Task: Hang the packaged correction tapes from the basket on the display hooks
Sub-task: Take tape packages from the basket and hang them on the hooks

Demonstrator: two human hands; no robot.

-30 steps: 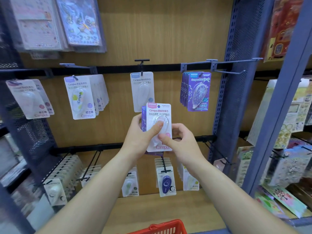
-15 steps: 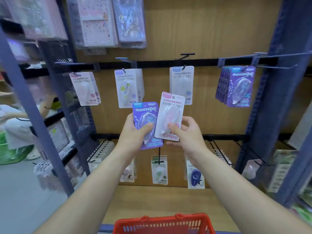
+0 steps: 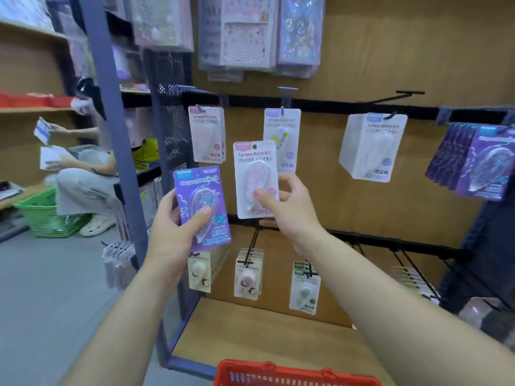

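So I'm gripping a purple correction tape pack (image 3: 202, 207) in my left hand (image 3: 172, 232) and pinching a pink-and-white pack (image 3: 255, 178) in my right hand (image 3: 289, 210), both held up in front of the display hooks (image 3: 281, 91). Red basket (image 3: 292, 374) is sitting below me.

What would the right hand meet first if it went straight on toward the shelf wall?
Probably the hanging white pack just behind the pink pack that the right hand holds; depth is unclear.
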